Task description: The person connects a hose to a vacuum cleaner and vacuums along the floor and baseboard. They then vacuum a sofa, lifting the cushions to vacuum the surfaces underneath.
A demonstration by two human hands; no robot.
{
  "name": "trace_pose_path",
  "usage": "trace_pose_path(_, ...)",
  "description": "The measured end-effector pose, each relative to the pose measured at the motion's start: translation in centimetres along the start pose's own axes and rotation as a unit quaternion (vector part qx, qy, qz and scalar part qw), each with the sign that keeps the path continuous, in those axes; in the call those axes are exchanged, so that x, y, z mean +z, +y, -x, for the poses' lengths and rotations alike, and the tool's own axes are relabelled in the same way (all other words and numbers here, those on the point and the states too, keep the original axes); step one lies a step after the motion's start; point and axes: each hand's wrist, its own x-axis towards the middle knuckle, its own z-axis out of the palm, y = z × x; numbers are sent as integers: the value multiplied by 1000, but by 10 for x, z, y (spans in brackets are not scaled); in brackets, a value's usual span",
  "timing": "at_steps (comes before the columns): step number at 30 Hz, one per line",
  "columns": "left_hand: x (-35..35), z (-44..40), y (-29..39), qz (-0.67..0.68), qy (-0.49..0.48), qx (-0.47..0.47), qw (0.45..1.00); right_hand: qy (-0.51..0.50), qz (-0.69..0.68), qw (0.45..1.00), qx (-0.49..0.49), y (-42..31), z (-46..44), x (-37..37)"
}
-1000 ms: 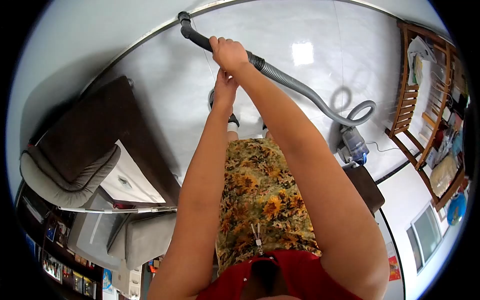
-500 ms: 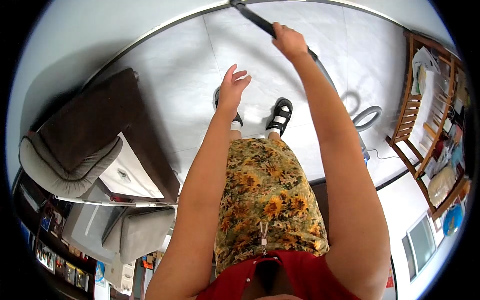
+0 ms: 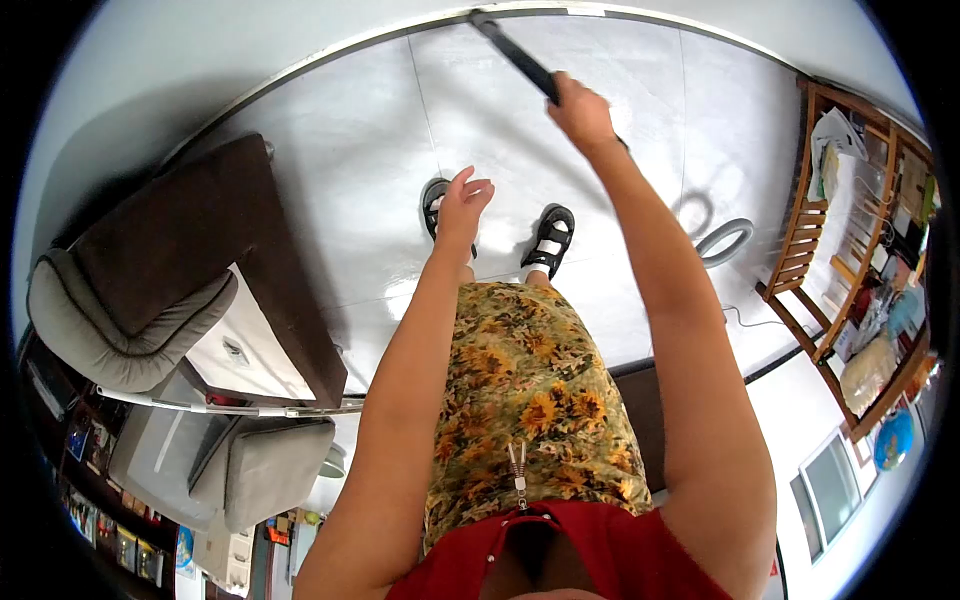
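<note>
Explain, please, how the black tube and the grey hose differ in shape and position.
The black tube looks nearly straight, while the visible part of the grey hose curls into a loop. The black tube is gripped in the right hand; no hand touches that loop of the grey hose. The black tube's far end is by the wall, but the grey hose's loop is away from it. Both look rounded and tube-like.

Slatted wooden furniture [image 3: 804, 238] stands on a pale tiled floor [image 3: 350, 150].
</note>
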Motion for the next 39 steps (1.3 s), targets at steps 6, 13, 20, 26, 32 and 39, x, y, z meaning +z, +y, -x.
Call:
trace_pose_path(6, -25, 4, -25, -5, 2, -20, 1000, -31, 42, 998, -35, -56, -35, 20)
trace_pose_path(13, -63, 6, -33, 53, 59, -32, 996, -32, 77, 996, 36, 32, -23, -21)
trace_pose_path(20, -55, 5, -52, 52, 42, -13, 998, 39, 66, 990, 115, 51, 0, -30)
trace_pose_path(26, -34, 26, -38, 40, 32, -53, 997, -32, -27, 996, -84, -86, -10, 0)
trace_pose_path(32, -47, 49, -66, 38, 39, -18, 998, -77, 4, 988, -136, -193, -56, 40)
trace_pose_path(39, -82, 79, -118, 65, 52, -64, 995, -81, 32, 987, -132, -163, -63, 35)
